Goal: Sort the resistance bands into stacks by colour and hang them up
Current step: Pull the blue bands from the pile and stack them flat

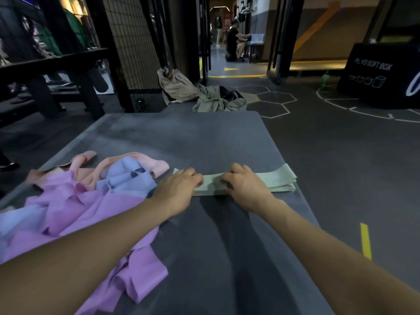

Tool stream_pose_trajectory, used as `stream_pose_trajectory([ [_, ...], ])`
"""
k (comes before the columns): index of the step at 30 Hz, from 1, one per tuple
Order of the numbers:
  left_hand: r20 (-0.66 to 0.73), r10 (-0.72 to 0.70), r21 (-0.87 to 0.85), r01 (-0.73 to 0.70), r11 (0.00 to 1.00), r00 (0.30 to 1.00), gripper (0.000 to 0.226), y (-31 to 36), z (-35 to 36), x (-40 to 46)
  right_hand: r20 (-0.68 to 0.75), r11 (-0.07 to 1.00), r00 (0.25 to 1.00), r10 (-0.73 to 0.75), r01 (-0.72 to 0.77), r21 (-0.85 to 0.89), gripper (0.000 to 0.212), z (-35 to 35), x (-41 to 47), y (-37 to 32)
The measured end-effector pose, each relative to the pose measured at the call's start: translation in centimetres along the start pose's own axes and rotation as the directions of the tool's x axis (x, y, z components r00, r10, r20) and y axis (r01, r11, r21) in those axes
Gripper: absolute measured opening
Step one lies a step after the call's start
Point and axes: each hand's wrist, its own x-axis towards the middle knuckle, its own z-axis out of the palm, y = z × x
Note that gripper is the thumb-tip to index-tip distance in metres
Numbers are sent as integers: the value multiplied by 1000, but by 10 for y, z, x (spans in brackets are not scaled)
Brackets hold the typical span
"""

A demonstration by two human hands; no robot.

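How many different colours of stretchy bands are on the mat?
4: green bands stacked under both hands, purple bands heaped at the left, blue bands and peach bands behind them. The heap may hide others.
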Motion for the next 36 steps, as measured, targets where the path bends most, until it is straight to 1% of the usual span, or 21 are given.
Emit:
stream_pose_trajectory([
  [3,29,-30,-59,32,998,999,44,-6,6,-2,-22,999,999,38,-38,-13,29,5,-3,-1],
  [5,62,-25,-74,29,997,998,45,-8,7,1,-33,998,998,49,-50,-37,32,5,-3,-4],
  [7,121,-10,-115,24,993,993,43,-12,3,2,-3,996,996,84,-85,-30,32,1,-3,-11],
  [9,145,8,-233,26,972,989,39,-15,-8,-3,46,992,991,129,-129,-4,31,-7,-1,-21],
  [11,52,-14,-341,31,939,999,35,-19,-24,-16,53,988,988,143,-146,50,36,-14,-2,-37],
  [14,-109,-159,-439,95,893,981,29,-36,-44,-48,27,984,994,103,-106,142,43,-19,-8,-78],
  [17,-116,-253,-393,190,900,960,29,-68,-56,-94,44,949,996,76,-86,303,39,-18,-12,-128],
  [18,-118,-278,-384,214,898,953,29,-79,-60,-111,66,925,995,81,-100,367,42,-16,-14,-144],
  [19,-127,-303,-395,232,889,944,31,-88,-64,-129,108,892,990,90,-128,434,50,-14,-18,-159],
  [21,-154,-359,-431,264,863,921,41,-105,-71,-164,215,805,969,119,-221,550,70,-9,-29,-188],
  [22,-135,-387,-429,299,853,912,45,-111,-72,-180,259,770,959,114,-250,587,75,-6,-36,-201],
  [23,-92,-412,-405,344,847,907,53,-116,-71,-196,296,763,951,87,-254,594,76,-2,-42,-214],
  [25,33,-430,-338,415,845,902,81,-124,-65,-223,341,846,940,22,-199,495,85,7,-52,-235],
  [26,107,-436,-334,446,830,893,92,-125,-62,-235,357,892,934,11,-171,418,90,11,-56,-242],
  [27,179,-436,-341,471,813,882,97,-125,-58,-245,360,919,933,5,-146,365,92,14,-59,-248],
  [29,260,-401,-318,470,823,878,91,-122,-52,-259,353,942,936,3,-122,314,82,17,-63,-257],
  [31,247,-374,-272,434,859,894,79,-117,-45,-266,298,952,954,-19,-74,298,53,14,-65,-266],
  [33,172,-413,-342,448,826,894,55,-119,-43,-268,215,951,976,-46,-23,308,24,4,-59,-272],
  [34,110,-437,-423,440,792,893,37,-121,-47,-267,182,947,982,-42,-19,322,16,-4,-53,-273],
  [35,63,-458,-492,427,759,886,18,-124,-54,-266,145,937,989,-37,-16,349,15,-15,-47,-275],
  [36,-2,-464,-541,389,746,886,9,-128,-64,-264,105,926,994,-30,-12,376,18,-27,-40,-277],
])
